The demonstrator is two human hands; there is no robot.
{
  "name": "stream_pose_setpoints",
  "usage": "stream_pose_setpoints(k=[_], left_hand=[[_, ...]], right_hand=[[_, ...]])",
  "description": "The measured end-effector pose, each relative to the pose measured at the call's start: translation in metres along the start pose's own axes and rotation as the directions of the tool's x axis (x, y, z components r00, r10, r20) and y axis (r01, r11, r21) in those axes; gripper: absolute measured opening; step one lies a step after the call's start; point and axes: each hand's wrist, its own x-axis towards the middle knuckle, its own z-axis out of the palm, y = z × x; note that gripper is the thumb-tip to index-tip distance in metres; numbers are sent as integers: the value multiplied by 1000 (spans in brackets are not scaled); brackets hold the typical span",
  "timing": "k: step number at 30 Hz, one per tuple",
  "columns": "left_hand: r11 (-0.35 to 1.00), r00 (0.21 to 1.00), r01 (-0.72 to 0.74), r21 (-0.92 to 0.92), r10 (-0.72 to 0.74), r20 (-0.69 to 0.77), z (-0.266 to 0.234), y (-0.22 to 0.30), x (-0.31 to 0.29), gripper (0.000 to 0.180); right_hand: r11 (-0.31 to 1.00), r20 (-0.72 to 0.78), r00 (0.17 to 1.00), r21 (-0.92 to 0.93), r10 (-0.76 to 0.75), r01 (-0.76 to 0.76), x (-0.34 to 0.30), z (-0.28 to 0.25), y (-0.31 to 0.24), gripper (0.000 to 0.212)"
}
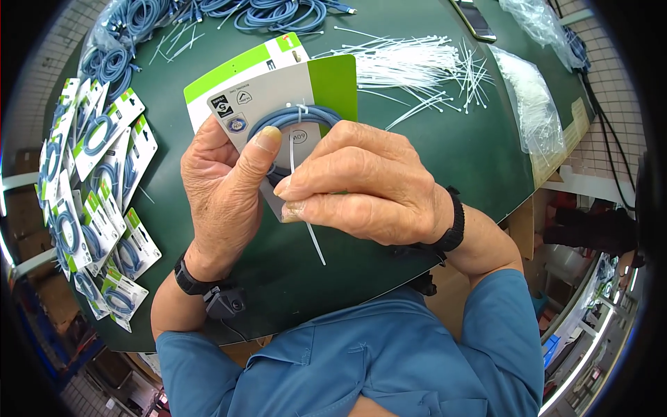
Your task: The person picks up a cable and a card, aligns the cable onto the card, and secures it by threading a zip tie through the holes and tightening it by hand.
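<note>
Head view: note left hand [226,174] clamping blue-grey cable coil [319,115] against green-and-white retail card [285,87] at 11 o'clock, presumably to prevent slipping; right hand [375,177] pinching white cable tie [292,149], seemingly for control. Note loose ties [410,62] heaped at 1 o'clock, probably for reach.

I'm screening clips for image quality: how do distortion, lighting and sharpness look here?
Head view: fisheye bowing shows along the green table, with corners falling to black; head view: left hand, right hand and printed card look reasonably sharp, without obvious motion blur; head view: piled white cable ties look very bright, single strands hard to separate.
</note>
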Motion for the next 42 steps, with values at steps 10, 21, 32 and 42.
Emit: stream_pose_setpoints(k=[10,21,32,42], left_hand=[[993,991,-118,10,118,63,3,29,-7,36],[972,975,-212,-101,217,42,9,55,-20,31],[969,973,-221,-114,226,41,12,62,-23,28],[977,979,-191,-99,197,56,9,55,-18,29]], right_hand=[[999,-27,1000,45,6,-5,23,-5,-22,45],[996,26,997,-45,-72,73,53,-6,-51,47],[994,1,996,-64,-88,88,61,-2,-58,41],[993,34,997,-93,-65,68,56,0,-51,41]])
